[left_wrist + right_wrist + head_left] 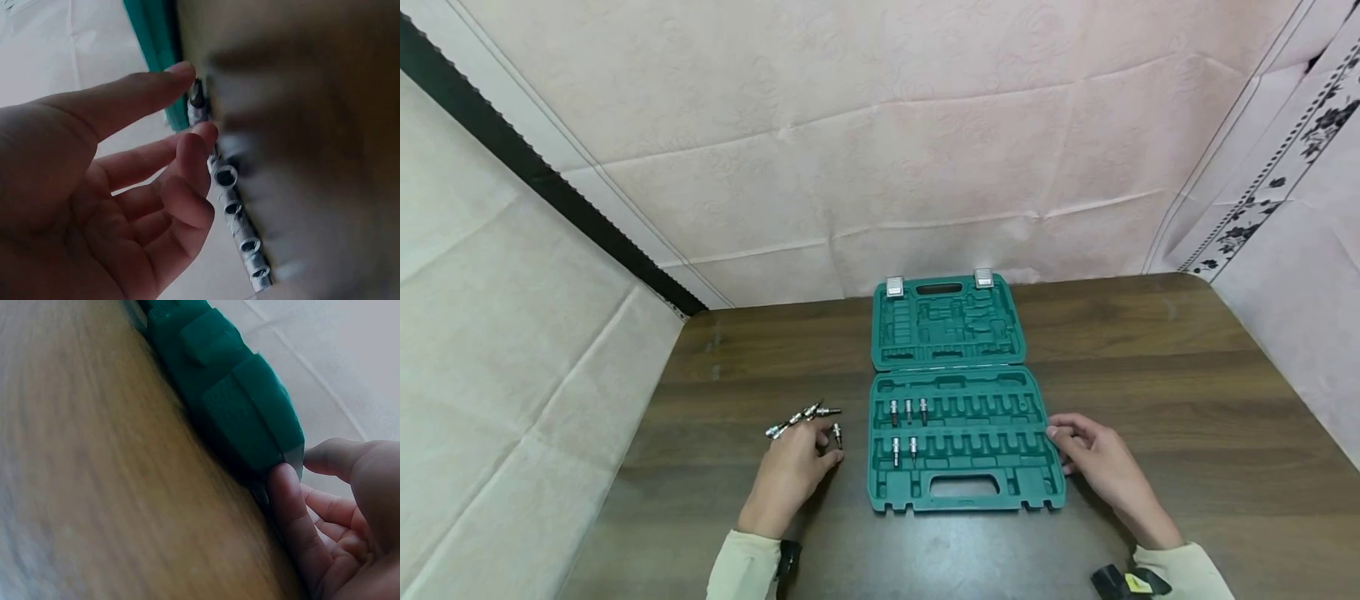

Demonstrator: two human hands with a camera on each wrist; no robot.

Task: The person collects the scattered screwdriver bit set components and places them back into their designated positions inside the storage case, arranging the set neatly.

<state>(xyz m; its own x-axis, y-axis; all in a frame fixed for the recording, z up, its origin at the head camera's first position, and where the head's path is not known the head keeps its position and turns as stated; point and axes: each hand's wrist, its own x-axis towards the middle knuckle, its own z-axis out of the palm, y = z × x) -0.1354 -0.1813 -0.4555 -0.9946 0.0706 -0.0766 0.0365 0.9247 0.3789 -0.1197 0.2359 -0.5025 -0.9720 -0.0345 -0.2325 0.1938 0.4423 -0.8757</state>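
Observation:
A green socket case [966, 423] lies unfolded on the table, its lid [951, 327] laid back on the far side. Several chrome bit sockets [895, 452] sit in its two rows of slots, on the left. My left hand [793, 471] is beside a loose group of bit sockets [232, 207] left of the case. Its thumb and index finger are spread around one separate bit socket [837, 434], with fingertips close to its ends. My right hand [1097, 458] holds the case's right edge between thumb and index finger [286, 487].
The brown wooden table [1150, 375] extends on both sides of the case. Pale cloth [887, 167] hangs behind the table and along its sides. A dark device [1123, 582] is strapped to the right wrist, over the pale sleeve.

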